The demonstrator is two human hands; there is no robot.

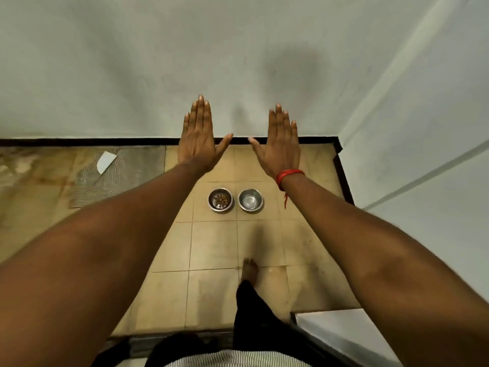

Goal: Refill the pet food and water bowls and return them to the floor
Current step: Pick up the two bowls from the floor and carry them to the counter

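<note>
Two small steel bowls stand side by side on the tiled floor near the wall. The left bowl [220, 200] holds brown pet food. The right bowl [250, 199] looks shiny inside, possibly with water. My left hand [198, 136] and my right hand [280, 141] are stretched out in front of me, palms down, fingers straight and together, thumbs spread. Both hands hold nothing and hover well above the bowls, one on each side. A red thread is tied round my right wrist.
A pale wall [238, 62] rises behind the bowls with a dark skirting [79, 141] at its foot. A second wall closes the right side. A white scrap [105, 161] lies on rough floor at the left. My bare foot [250, 270] stands behind the bowls.
</note>
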